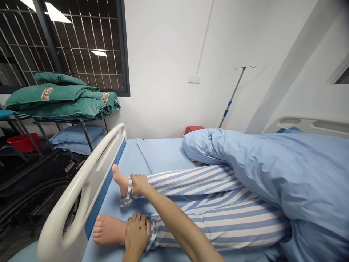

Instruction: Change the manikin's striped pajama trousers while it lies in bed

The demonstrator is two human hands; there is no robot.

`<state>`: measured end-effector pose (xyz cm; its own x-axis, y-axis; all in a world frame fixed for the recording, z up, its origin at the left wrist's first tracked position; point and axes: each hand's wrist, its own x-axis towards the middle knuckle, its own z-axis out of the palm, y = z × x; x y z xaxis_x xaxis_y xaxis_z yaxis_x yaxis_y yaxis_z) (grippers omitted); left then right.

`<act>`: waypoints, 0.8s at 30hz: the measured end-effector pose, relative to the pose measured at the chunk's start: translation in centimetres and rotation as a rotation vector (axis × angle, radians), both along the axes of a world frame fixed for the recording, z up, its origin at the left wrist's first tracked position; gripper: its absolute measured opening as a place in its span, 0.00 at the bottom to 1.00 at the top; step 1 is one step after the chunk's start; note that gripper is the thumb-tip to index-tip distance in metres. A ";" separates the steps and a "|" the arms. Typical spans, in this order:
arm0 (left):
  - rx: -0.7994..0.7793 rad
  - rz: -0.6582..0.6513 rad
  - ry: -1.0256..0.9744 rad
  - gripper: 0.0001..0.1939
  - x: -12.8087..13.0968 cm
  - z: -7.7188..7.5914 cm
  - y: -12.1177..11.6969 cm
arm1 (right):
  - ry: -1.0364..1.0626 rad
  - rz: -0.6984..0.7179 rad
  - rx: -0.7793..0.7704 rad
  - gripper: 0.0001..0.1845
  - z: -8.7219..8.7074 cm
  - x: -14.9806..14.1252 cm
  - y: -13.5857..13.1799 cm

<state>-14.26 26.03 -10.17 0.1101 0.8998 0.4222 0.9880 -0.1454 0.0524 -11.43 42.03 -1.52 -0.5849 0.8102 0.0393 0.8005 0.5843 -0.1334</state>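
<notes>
A manikin lies on the bed in blue-and-white striped pajama trousers [191, 182], its smooth feet bare. My left hand [137, 231] is wrapped over the ankle of the near foot [109, 229], at the trouser cuff. Across the bed, my right hand [139, 183] grips the other ankle over its striped cuff, just behind the far foot [120, 178], whose toes point up. The fingers of both hands curl round the legs; their undersides are hidden. A light blue quilt [259, 174] is folded back over the upper legs and covers the body.
The white footboard [68, 193] rises close beyond the feet. Left of it stand a black wheelchair [40, 174] and a rack holding green quilts [62, 96]. An IV pole [233, 94] and a red container [194, 128] are behind the bed, near the wall.
</notes>
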 end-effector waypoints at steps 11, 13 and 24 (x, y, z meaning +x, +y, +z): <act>-0.122 0.029 -0.057 0.16 -0.1 0.0 0.0 | 0.022 0.031 -0.046 0.42 -6.0 -1.4 -3.9; -0.147 -0.002 -0.057 0.14 -0.3 -0.3 0.1 | 0.066 -0.013 -0.093 0.46 -5.5 -2.3 -4.2; -0.099 -0.046 0.017 0.15 -1.0 -0.8 0.3 | 0.394 -0.038 -0.027 0.26 -3.1 6.7 -10.8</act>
